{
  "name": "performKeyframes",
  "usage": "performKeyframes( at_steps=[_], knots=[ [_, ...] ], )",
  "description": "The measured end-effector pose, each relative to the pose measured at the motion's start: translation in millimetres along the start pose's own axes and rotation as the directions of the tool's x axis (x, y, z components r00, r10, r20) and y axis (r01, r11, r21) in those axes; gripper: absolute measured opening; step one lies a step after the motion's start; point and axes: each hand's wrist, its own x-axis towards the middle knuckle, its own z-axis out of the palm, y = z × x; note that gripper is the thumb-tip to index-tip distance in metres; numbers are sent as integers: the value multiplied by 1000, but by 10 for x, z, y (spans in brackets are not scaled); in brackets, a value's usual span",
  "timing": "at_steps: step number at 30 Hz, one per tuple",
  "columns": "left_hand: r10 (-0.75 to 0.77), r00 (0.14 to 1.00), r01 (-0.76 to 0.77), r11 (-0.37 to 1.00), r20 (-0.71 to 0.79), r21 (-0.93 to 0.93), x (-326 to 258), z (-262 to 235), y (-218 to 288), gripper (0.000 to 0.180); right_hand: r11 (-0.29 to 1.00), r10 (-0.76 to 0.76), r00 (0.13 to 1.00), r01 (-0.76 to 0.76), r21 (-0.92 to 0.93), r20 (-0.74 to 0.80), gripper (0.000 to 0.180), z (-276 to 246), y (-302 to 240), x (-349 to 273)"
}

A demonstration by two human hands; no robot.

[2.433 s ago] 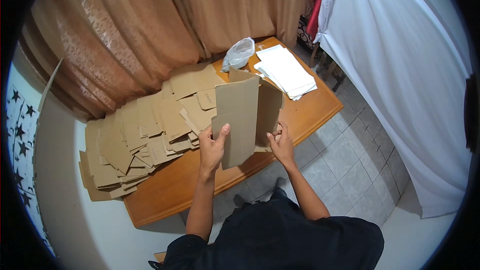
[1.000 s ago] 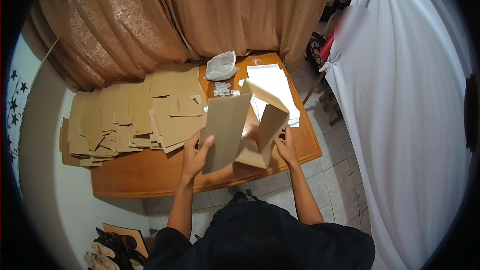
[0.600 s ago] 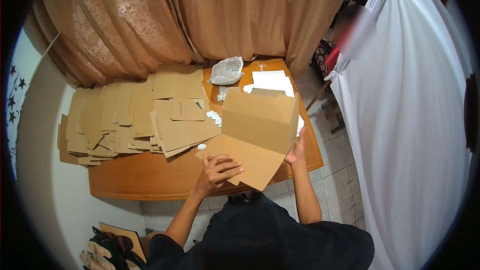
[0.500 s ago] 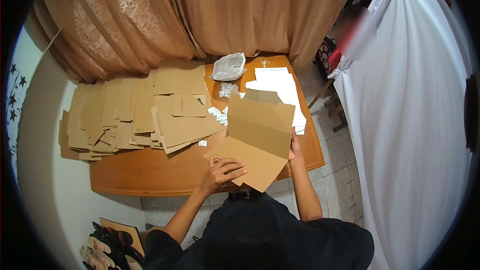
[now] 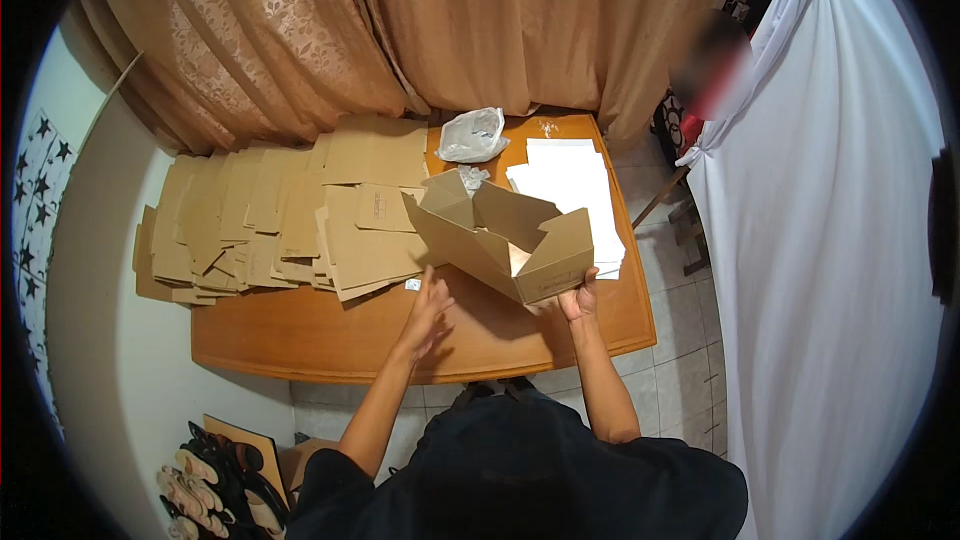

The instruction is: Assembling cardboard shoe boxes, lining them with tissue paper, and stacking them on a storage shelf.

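Note:
A brown cardboard box (image 5: 556,268), unfolded into shape with its flaps standing up, is tilted above the wooden table (image 5: 300,340). Its near right corner rests in my right hand (image 5: 580,300), whose fingers are closed around the lower edge. My left hand (image 5: 430,312) is off the cardboard, just below the box's left side, fingers apart and holding nothing. Through the open top a lit patch shows inside; I cannot make out what it is. Behind the box, small white packets (image 5: 472,177) are partly hidden. One lone packet (image 5: 412,284) lies left of it.
Overlapping flattened cardboard boxes (image 5: 375,255) cover the table's left side. A clear plastic bag (image 5: 472,135) stands at the back, with white paper sheets (image 5: 575,172) to the right. A white cloth (image 5: 810,240) hangs at right; a blurred person (image 5: 715,65) is beyond it. Shoes (image 5: 205,480) are lower left.
The cardboard has gone from a flat, half-folded sheet to an opened box with raised walls. My left hand has let go of it; my right hand still holds the right side.

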Motion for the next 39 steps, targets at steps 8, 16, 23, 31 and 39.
performKeyframes(
  at_steps=[8, 16, 23, 31, 39],
  knots=[
    [-74, 990, -18, 775, -120, -632, 528, 103, -205, 57, 915, 329, 889, -217, -339, 319, 49, 239, -35, -170],
    [26, 985, -98, 902, -173, -420, 312, 304, 9, 63, 38, 503, 864, -5, -999, 14, 76, 734, -508, -230],
    [109, 959, -103, 994, -262, 35, 192, 412, 253, 73, 110, 574, 802, -276, -955, -166, 104, 914, -365, -289],
    [51, 974, -46, 999, -219, 28, 22, 412, 546, 78, 117, 485, 863, -222, -968, -139, 107, 1064, -54, -298],
    [235, 965, -130, 820, -120, 558, 402, 269, -14, 82, -79, 335, 871, -354, -932, -360, 114, 542, 107, -204]
  ],
)
